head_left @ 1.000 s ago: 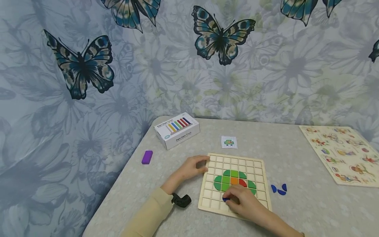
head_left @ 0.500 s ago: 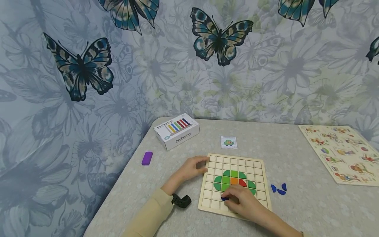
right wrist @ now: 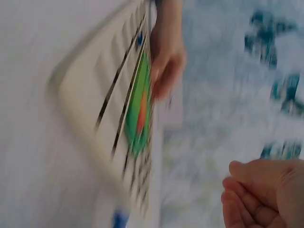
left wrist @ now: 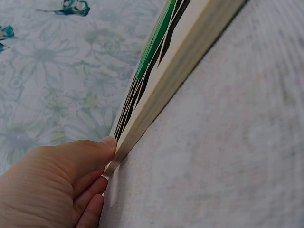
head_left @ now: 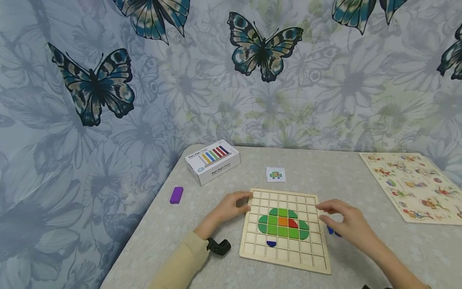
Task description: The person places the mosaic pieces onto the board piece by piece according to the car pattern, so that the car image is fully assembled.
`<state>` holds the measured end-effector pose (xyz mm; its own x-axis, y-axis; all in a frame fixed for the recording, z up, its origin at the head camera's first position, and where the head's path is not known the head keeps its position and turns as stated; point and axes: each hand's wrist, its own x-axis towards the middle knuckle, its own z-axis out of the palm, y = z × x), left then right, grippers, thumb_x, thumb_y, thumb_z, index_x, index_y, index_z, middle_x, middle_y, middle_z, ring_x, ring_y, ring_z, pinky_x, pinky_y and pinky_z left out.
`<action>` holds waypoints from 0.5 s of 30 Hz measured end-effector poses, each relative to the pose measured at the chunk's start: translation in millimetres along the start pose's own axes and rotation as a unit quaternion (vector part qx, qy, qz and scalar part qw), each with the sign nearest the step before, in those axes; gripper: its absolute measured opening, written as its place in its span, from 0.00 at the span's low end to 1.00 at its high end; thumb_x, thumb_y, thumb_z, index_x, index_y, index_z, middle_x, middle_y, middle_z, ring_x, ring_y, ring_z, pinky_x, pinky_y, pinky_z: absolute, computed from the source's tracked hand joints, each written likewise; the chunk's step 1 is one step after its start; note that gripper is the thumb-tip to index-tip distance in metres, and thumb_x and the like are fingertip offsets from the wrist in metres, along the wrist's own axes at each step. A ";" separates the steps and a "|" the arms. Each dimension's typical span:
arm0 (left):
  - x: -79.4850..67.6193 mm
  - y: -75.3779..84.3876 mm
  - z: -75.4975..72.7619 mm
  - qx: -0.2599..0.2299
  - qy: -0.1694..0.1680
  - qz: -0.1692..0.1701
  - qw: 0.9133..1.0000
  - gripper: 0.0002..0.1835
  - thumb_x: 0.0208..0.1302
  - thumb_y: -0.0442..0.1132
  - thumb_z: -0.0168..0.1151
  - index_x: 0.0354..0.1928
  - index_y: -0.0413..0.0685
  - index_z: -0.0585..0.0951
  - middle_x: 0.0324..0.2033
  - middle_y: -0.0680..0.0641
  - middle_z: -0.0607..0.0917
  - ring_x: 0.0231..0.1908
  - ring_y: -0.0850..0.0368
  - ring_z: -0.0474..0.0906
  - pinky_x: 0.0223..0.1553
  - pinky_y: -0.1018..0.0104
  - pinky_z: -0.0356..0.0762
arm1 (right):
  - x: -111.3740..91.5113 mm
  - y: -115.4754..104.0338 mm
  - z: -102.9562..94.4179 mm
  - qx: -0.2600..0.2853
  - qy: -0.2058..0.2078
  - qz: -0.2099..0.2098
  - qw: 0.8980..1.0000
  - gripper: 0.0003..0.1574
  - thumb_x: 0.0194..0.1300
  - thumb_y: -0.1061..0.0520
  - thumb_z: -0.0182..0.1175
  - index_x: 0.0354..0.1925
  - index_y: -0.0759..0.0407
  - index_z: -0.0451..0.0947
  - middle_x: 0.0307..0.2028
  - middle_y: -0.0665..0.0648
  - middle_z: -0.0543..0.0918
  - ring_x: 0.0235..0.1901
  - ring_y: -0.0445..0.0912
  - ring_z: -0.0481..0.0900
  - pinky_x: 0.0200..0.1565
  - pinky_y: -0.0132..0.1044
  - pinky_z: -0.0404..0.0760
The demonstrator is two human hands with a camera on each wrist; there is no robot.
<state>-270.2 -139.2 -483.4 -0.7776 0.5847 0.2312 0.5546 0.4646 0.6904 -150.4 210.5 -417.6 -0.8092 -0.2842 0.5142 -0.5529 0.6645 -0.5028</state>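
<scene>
My left hand [head_left: 231, 206] touches the left edge of a wooden grid board [head_left: 303, 257] with its thumb and fingertips; the left wrist view shows them right at the board's edge [left wrist: 156, 102]. Green, orange and red tiles [head_left: 283, 222] form a rounded shape in the grid. Below them lies one dark blue half-round piece [head_left: 271, 243]. My right hand [head_left: 348, 222] is at the board's right edge, over loose blue pieces [head_left: 330, 230] that it partly hides. Nothing shows between its fingers in the right wrist view, where the hand [right wrist: 266, 194] appears at the lower right.
Behind the board lies a small pattern card [head_left: 276, 175]. A white box [head_left: 213, 161] stands at the back left, with a purple block [head_left: 176, 195] in front. A picture board [head_left: 415, 186] lies at the right, and a patterned wall [head_left: 202, 100] rises behind the table.
My right hand has left the blue half-round piece on the grid and moved right to the loose blue pieces. My left hand stays at the board's edge; the head view has shifted slightly.
</scene>
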 end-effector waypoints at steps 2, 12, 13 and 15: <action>-0.2 -0.8 0.1 0.002 0.001 -0.005 1.000 0.25 0.62 0.40 0.64 0.60 0.41 0.75 0.57 0.45 0.76 0.60 0.52 0.69 0.61 0.60 0.65 | -10.3 24.7 -12.2 -0.019 -0.015 0.060 0.998 0.18 0.53 0.65 0.69 0.45 0.55 0.82 0.40 0.49 0.83 0.36 0.38 0.79 0.35 0.36 0.81; -2.0 1.0 1.7 0.003 -0.005 -0.025 1.000 0.25 0.62 0.42 0.64 0.60 0.43 0.75 0.58 0.47 0.76 0.60 0.52 0.68 0.62 0.58 0.63 | -49.1 76.4 -7.5 0.008 -0.057 0.160 0.985 0.15 0.54 0.67 0.67 0.42 0.58 0.82 0.37 0.53 0.84 0.34 0.33 0.79 0.33 0.28 0.80; -2.0 1.6 1.6 0.003 -0.003 -0.025 1.000 0.25 0.62 0.42 0.64 0.60 0.43 0.75 0.58 0.47 0.76 0.60 0.52 0.68 0.62 0.58 0.63 | -49.3 76.5 -6.3 0.007 -0.045 0.155 0.987 0.14 0.54 0.67 0.68 0.41 0.58 0.82 0.36 0.52 0.85 0.33 0.33 0.79 0.33 0.29 0.80; -1.6 2.5 1.1 0.002 -0.001 -0.024 1.000 0.25 0.62 0.42 0.64 0.60 0.42 0.75 0.58 0.46 0.76 0.60 0.52 0.69 0.61 0.58 0.64 | -48.7 76.3 -4.7 0.000 -0.031 0.145 0.989 0.14 0.52 0.67 0.69 0.40 0.58 0.82 0.35 0.51 0.84 0.32 0.32 0.78 0.32 0.29 0.80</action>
<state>-267.2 -138.2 -482.8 -0.8032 0.5628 0.1955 0.5169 0.4951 0.6983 -152.3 278.3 -477.7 -0.9446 -0.1227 0.3045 -0.2950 0.7240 -0.6235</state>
